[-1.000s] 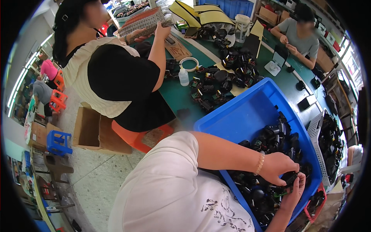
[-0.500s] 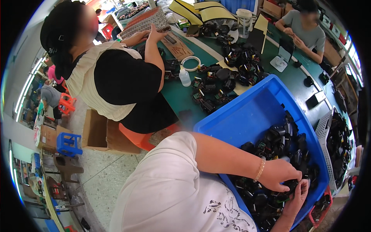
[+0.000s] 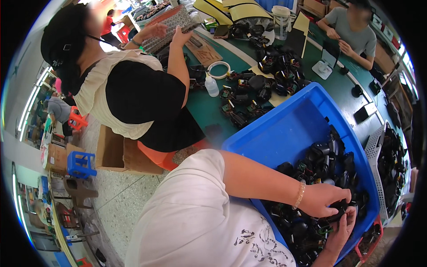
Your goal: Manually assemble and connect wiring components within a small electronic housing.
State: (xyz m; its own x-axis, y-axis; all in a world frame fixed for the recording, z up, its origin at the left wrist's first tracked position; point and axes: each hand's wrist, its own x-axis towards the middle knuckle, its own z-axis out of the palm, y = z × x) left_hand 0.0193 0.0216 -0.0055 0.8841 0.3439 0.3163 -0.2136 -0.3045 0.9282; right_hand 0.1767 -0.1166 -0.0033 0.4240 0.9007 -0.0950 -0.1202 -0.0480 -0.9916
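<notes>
My left hand, with a beaded bracelet at the wrist, is closed on a small black electronic part above the right side of a blue plastic bin. My right hand comes up from below and grips the same part from the other side. Fingers of both hands cover much of it, so its exact kind cannot be made out. Beneath and around them, many similar black parts with wires and small circuit boards fill the near and right portion of the bin.
Beside the bin stands a white perforated basket of black parts. More parts, a squeeze bottle and a tape roll lie on the green table. One co-worker sits at left, another across.
My left fingers have shifted slightly around the black part; both hands stay at the same place over the bin. The left co-worker's hands have moved apart.
</notes>
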